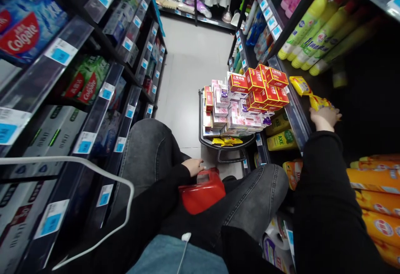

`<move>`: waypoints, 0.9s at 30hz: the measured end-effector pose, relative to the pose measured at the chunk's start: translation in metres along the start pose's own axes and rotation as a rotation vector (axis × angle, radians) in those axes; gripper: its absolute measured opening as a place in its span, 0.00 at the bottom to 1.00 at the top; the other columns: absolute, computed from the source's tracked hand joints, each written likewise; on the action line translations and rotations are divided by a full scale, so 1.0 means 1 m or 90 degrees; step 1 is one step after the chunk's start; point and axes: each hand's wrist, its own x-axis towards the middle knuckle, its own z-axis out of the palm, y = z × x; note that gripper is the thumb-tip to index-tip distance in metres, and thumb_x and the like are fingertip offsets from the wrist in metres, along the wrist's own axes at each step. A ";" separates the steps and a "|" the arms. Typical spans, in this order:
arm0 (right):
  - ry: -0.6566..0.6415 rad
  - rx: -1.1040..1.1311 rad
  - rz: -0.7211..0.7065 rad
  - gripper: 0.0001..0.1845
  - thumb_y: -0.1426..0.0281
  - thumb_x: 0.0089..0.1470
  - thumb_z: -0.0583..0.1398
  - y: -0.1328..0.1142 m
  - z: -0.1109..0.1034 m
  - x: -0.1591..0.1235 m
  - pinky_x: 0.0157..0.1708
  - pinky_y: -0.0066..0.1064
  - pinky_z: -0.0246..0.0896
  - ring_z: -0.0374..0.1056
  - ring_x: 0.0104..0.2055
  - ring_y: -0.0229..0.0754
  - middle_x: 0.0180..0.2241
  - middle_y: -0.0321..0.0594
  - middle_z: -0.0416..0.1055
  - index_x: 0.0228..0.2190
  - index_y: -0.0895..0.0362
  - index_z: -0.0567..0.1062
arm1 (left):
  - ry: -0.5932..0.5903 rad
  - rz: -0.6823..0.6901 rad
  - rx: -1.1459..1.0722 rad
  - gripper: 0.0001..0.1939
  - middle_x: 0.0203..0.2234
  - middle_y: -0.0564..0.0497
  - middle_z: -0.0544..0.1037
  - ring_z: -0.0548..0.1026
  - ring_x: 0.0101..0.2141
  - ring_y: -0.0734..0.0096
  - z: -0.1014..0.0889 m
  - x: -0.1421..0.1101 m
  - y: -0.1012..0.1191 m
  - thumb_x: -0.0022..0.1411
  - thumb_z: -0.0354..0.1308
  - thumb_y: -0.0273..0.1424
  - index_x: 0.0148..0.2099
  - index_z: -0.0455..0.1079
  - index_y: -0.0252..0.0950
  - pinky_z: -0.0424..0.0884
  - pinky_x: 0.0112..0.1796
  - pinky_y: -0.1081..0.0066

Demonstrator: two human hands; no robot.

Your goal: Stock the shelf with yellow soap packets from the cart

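Right grip (325, 117) lies over a yellow packet (318, 101) on the shelf (296, 119), beside a second packet (300, 85); left grip (193, 167) is at a red plastic item (203, 194); whether either pinches, I cannot tell; boxes (236, 113) fill the cart (229, 146).

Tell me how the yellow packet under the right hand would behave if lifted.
The yellow packet under the right hand would probably bend, since it looks creased and soft-sided. Its shiny surface may be slightly slippery. Its pouch-like shape seems unlikely to roll.
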 end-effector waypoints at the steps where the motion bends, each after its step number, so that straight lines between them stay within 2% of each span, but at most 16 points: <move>1: 0.004 0.018 0.043 0.40 0.61 0.56 0.62 -0.001 0.001 0.000 0.55 0.49 0.43 0.46 0.65 0.59 0.57 0.79 0.53 0.58 0.79 0.61 | 0.004 -0.001 -0.003 0.26 0.49 0.35 0.76 0.72 0.52 0.53 0.001 0.000 -0.001 0.64 0.48 0.37 0.60 0.64 0.30 0.66 0.50 0.63; 3: 0.007 0.072 0.121 0.43 0.58 0.50 0.65 0.001 -0.003 -0.003 0.55 0.51 0.44 0.48 0.64 0.62 0.57 0.78 0.54 0.57 0.76 0.63 | 0.007 0.000 -0.006 0.26 0.49 0.36 0.76 0.72 0.52 0.54 0.002 0.001 -0.002 0.64 0.48 0.37 0.60 0.64 0.31 0.65 0.50 0.64; 5: 0.008 0.178 0.147 0.41 0.60 0.48 0.66 0.008 -0.015 -0.010 0.54 0.51 0.48 0.54 0.62 0.61 0.55 0.76 0.59 0.56 0.74 0.66 | 0.008 0.004 -0.010 0.25 0.48 0.38 0.77 0.73 0.51 0.55 0.003 0.001 -0.003 0.64 0.48 0.38 0.60 0.65 0.32 0.66 0.50 0.65; 8: -0.015 0.559 0.095 0.22 0.63 0.52 0.61 0.021 -0.040 -0.046 0.44 0.45 0.62 0.70 0.50 0.49 0.51 0.58 0.70 0.49 0.57 0.74 | 0.017 0.009 -0.036 0.24 0.47 0.38 0.77 0.74 0.50 0.56 0.002 0.002 -0.003 0.64 0.50 0.38 0.59 0.66 0.33 0.66 0.49 0.66; 10: -0.127 0.848 -0.015 0.10 0.62 0.51 0.61 0.025 -0.051 -0.088 0.42 0.38 0.68 0.72 0.42 0.42 0.49 0.41 0.72 0.38 0.44 0.77 | 0.044 0.028 -0.097 0.23 0.47 0.39 0.77 0.74 0.49 0.56 0.000 0.002 0.000 0.63 0.51 0.37 0.57 0.67 0.32 0.66 0.50 0.65; 11: -0.202 0.942 -0.059 0.08 0.63 0.50 0.62 0.024 -0.051 -0.114 0.41 0.36 0.69 0.73 0.40 0.40 0.48 0.37 0.73 0.36 0.43 0.77 | 0.069 0.047 -0.153 0.22 0.46 0.39 0.77 0.75 0.48 0.57 -0.002 0.002 0.001 0.63 0.51 0.36 0.56 0.69 0.32 0.66 0.50 0.64; 12: -0.278 1.012 -0.061 0.09 0.64 0.50 0.62 0.019 -0.047 -0.141 0.40 0.37 0.71 0.73 0.37 0.40 0.46 0.36 0.74 0.36 0.43 0.77 | 0.094 0.071 -0.232 0.21 0.46 0.40 0.78 0.75 0.46 0.59 -0.004 0.002 0.002 0.63 0.51 0.37 0.55 0.70 0.32 0.66 0.50 0.64; 13: -0.403 1.052 -0.068 0.13 0.65 0.50 0.61 0.010 -0.039 -0.169 0.40 0.40 0.71 0.73 0.38 0.43 0.47 0.37 0.74 0.41 0.45 0.76 | 0.117 0.094 -0.331 0.21 0.46 0.41 0.78 0.76 0.44 0.62 -0.006 0.002 0.004 0.64 0.50 0.38 0.54 0.70 0.32 0.67 0.49 0.65; 15: -0.714 1.010 -0.006 0.19 0.67 0.47 0.59 -0.014 -0.010 -0.221 0.33 0.44 0.72 0.73 0.37 0.49 0.43 0.44 0.75 0.44 0.50 0.73 | 0.135 0.126 -0.576 0.24 0.45 0.40 0.77 0.76 0.40 0.66 -0.010 0.000 0.005 0.65 0.48 0.43 0.54 0.69 0.32 0.70 0.45 0.66; 16: -0.840 0.959 0.034 0.21 0.69 0.46 0.58 -0.028 0.009 -0.244 0.31 0.43 0.71 0.73 0.36 0.50 0.40 0.46 0.75 0.45 0.54 0.72 | 0.138 0.137 -0.699 0.28 0.45 0.39 0.77 0.76 0.38 0.67 -0.012 -0.001 0.005 0.64 0.47 0.47 0.55 0.68 0.31 0.71 0.43 0.67; 18: -1.056 0.860 0.071 0.22 0.70 0.47 0.58 -0.054 0.046 -0.282 0.29 0.37 0.69 0.73 0.34 0.48 0.36 0.48 0.75 0.46 0.59 0.70 | 0.156 0.165 -0.895 0.35 0.45 0.38 0.77 0.76 0.37 0.66 -0.014 -0.004 0.004 0.60 0.48 0.56 0.54 0.68 0.30 0.72 0.40 0.67; 19: -1.124 0.824 0.079 0.21 0.70 0.48 0.57 -0.064 0.062 -0.296 0.28 0.34 0.67 0.72 0.32 0.46 0.34 0.48 0.75 0.46 0.61 0.70 | 0.171 0.182 -0.956 0.38 0.44 0.38 0.77 0.76 0.37 0.66 -0.015 -0.005 0.003 0.56 0.51 0.59 0.52 0.69 0.30 0.72 0.39 0.67; 21: -1.213 0.766 0.085 0.18 0.70 0.51 0.55 -0.077 0.087 -0.316 0.26 0.31 0.64 0.70 0.28 0.42 0.31 0.47 0.74 0.45 0.63 0.69 | 0.194 0.202 -1.007 0.40 0.40 0.41 0.78 0.76 0.36 0.66 -0.017 -0.008 0.003 0.45 0.61 0.60 0.47 0.72 0.30 0.72 0.38 0.68; 23: -1.250 0.740 0.091 0.16 0.68 0.56 0.52 -0.081 0.100 -0.324 0.25 0.30 0.62 0.69 0.25 0.40 0.29 0.46 0.74 0.44 0.63 0.70 | 0.208 0.187 -0.999 0.38 0.33 0.45 0.79 0.76 0.32 0.68 -0.018 -0.010 0.003 0.36 0.70 0.54 0.41 0.73 0.29 0.71 0.36 0.70; 25: -1.255 0.746 0.091 0.18 0.64 0.60 0.50 -0.079 0.105 -0.325 0.25 0.29 0.62 0.68 0.25 0.40 0.29 0.46 0.73 0.43 0.63 0.70 | 0.226 0.150 -0.982 0.34 0.27 0.48 0.78 0.75 0.28 0.70 -0.019 -0.010 0.005 0.32 0.73 0.48 0.37 0.73 0.28 0.71 0.34 0.70; 27: -1.249 0.759 0.078 0.23 0.56 0.62 0.48 -0.076 0.106 -0.323 0.25 0.29 0.61 0.67 0.25 0.40 0.29 0.47 0.73 0.43 0.62 0.70 | 0.252 0.111 -0.974 0.31 0.25 0.49 0.77 0.75 0.26 0.70 -0.019 -0.009 0.007 0.32 0.74 0.46 0.35 0.73 0.28 0.71 0.32 0.71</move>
